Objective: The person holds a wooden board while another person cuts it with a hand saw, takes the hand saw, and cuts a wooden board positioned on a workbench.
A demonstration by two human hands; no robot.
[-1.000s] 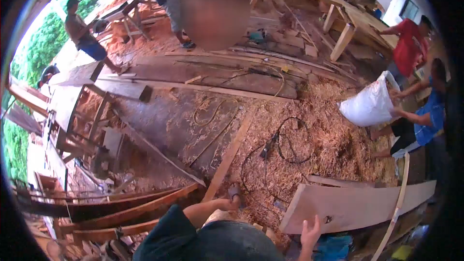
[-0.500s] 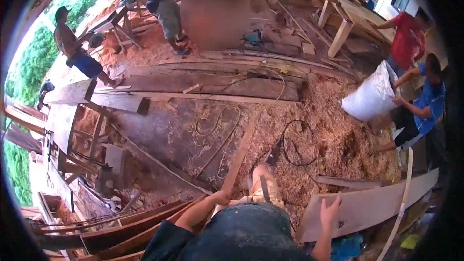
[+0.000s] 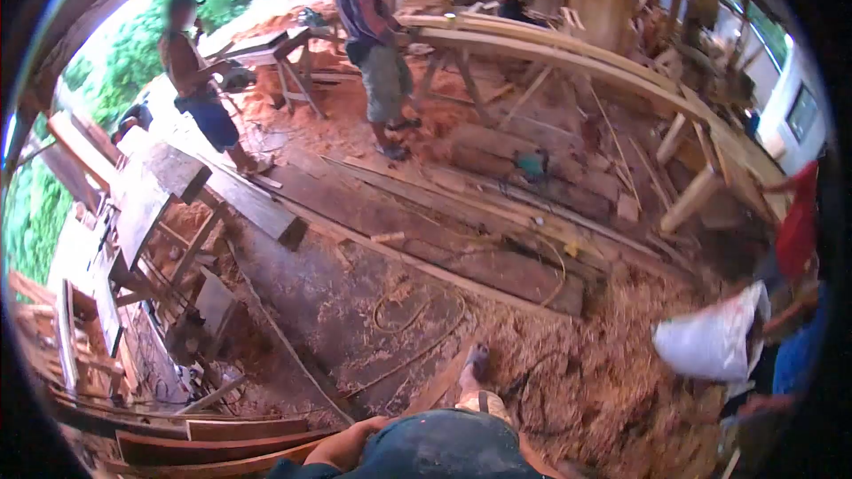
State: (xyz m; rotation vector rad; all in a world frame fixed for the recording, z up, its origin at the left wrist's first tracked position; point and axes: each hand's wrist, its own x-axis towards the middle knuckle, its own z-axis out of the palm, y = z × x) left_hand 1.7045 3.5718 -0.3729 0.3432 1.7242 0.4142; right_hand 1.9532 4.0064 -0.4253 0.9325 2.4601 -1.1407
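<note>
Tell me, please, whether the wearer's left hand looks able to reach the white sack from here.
Probably not without stepping over: the left hand is beside the dark shirt, while the white sack sits well to the right, beyond wood shavings.

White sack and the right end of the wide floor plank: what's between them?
Loose wood shavings, strewn over the floor between the white sack and the wide floor plank. Shows in the head view.
</note>
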